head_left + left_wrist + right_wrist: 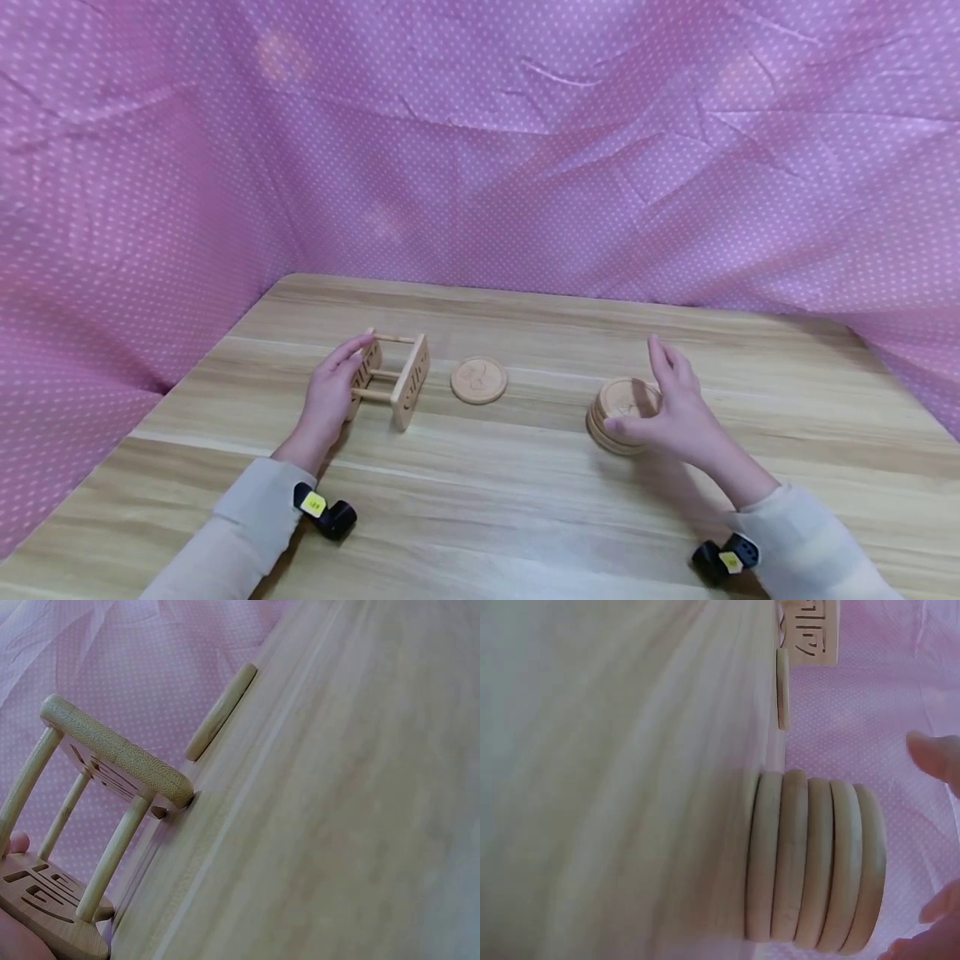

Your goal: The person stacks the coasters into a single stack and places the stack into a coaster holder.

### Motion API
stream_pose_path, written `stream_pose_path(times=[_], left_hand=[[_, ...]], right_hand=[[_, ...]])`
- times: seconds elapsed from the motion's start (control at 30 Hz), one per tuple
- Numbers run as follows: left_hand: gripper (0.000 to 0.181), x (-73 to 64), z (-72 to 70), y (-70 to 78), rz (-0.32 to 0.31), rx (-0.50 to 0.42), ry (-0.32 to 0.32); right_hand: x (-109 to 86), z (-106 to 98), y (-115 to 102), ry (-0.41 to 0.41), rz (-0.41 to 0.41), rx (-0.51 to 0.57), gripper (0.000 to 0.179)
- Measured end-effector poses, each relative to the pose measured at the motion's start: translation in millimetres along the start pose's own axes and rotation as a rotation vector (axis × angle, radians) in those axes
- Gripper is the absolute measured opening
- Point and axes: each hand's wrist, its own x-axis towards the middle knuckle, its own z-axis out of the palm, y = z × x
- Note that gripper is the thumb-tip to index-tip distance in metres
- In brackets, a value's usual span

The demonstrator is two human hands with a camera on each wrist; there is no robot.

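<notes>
A wooden coaster holder, two slotted side panels joined by rods, stands on the left of the table. My left hand holds its left panel, with a fingertip showing past the panel in the left wrist view. Right of the holder, a single round wooden coaster with an engraved design lies flat. Several more coasters form a stack farther right. Over that stack my right hand hovers, thumb and fingers spread apart; the right wrist view shows a gap between them and the top coaster.
The wood-grain table carries all of these things. Pink dotted cloth hangs behind the table and along both sides. A black camera is strapped at the left wrist, and another black camera at the right.
</notes>
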Motion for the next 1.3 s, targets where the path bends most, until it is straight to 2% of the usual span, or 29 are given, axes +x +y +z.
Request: stream_pose_path(times=[0.23, 0.47, 0.63, 0.87, 1.1, 1.3], left_hand=[[0.037, -0.3, 0.7, -2.5, -0.002, -0.012, 0.010], [0.036, 1.1, 1.7, -4.1, 0.037, -0.018, 0.018], [0.037, 1.8, 1.9, -4.6, 0.039, -0.008, 0.025], [0.037, 2.2, 3.6, -3.5, 0.051, 0.009, 0.042], [0.036, 1.6, 1.8, -2.5, 0.043, 0.024, 0.047], [0.036, 1.3, 1.5, -1.3, 0.030, 0.019, 0.053]], right_hand=[[6.0, 9.6, -16.7, -0.023, -0.027, 0.053, 0.116], [17.9, 25.0, -38.9, -0.025, -0.052, 0.073, 0.112], [26.6, 38.0, -47.6, -0.039, -0.051, 0.109, 0.106], [40.6, 55.1, -54.0, -0.105, -0.021, 0.362, 0.101], [58.0, 77.1, -62.0, -0.139, 0.015, 0.404, 0.098], [69.6, 93.8, -71.8, -0.172, 0.071, 0.391, 0.096]])
